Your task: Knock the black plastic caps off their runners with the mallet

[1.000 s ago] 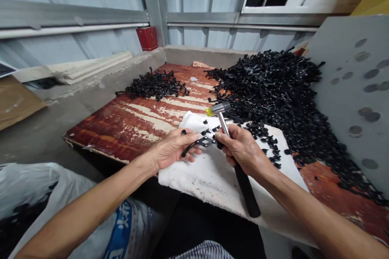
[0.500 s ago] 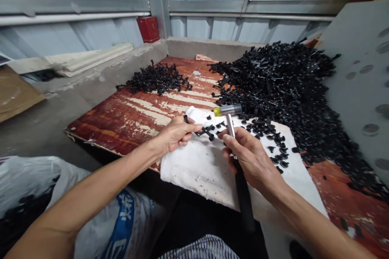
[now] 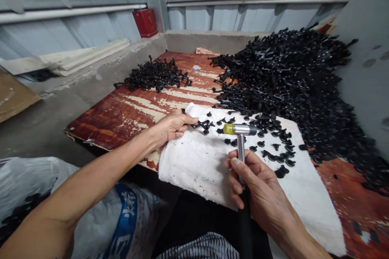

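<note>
My left hand pinches a black plastic sprue piece and holds it down on the far left part of a white pad. My right hand grips the handle of a small hammer, whose metal head with a yellow tip hovers over the pad, a little to the right of the black piece. Several loose black buttons lie scattered on the pad around the hammer head.
A big heap of black plastic parts fills the right side of the worn red board. A smaller pile lies at the far left. A red box stands on the ledge. A grey panel leans at right; a white-blue sack sits below.
My right hand has let go of the black piece, pulled back toward me and lowered the hammer head over the pad. My left hand has carried the piece to the pad's far left.
</note>
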The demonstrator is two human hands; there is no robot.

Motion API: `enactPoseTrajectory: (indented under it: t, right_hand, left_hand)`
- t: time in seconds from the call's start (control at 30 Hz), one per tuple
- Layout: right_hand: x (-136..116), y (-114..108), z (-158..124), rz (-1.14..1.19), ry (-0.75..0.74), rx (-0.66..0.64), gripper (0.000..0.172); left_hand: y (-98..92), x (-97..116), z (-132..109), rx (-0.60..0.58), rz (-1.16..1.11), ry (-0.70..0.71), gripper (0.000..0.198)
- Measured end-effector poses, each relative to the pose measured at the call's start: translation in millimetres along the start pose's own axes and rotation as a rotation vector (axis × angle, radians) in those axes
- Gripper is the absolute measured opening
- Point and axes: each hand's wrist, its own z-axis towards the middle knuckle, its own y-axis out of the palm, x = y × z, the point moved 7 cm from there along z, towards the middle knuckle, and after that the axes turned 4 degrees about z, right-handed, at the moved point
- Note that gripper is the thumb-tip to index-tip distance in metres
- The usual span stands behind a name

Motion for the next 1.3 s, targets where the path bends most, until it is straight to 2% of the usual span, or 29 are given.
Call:
enactPoseTrajectory:
  t: [0.6,0.73,0.8,0.87,0.9,1.03,1.1,1.2,1.3]
  right_hand:
    - [0,1,2,0.002,0.01,-0.035,0.035]
    - [-1,2,-2,-0.063,0.008,-0.044,0.035]
    - [-5,1,-3,-0.176,-0.003,-0.064,0.034]
    - [-17,-2,0,-0.394,-0.087,-0.084,0.033]
    - [-26,-3,3,-0.534,-0.176,-0.095,0.033]
    - [-68,14,9,-1.064,-0.738,-0.145,0.047]
    - [-78,24,11,-1.192,-0.917,-0.16,0.049]
    - [-88,34,11,-1.221,-1.078,-0.136,0.057]
    - [-80,37,21,-1.333,-1.043,-0.157,0.061]
  left_hand:
    - [-0.1,-2,3,0.03,0.053,-0.005,0.024]
    - [0.3,1,1,0.059,0.109,0.019,0.025]
    - [-0.2,4,1,0.066,0.157,0.025,0.025]
    - [-1.4,6,1,0.075,0.209,0.009,0.026]
    - [-1.9,7,2,0.077,0.233,-0.007,0.026]
    - [-2.5,8,6,0.072,0.307,-0.075,0.026]
    - [-3.1,8,9,0.082,0.311,-0.084,0.027]
    - [-3.5,8,10,0.089,0.296,-0.088,0.029]
    - [-2.3,7,10,0.077,0.299,-0.083,0.028]
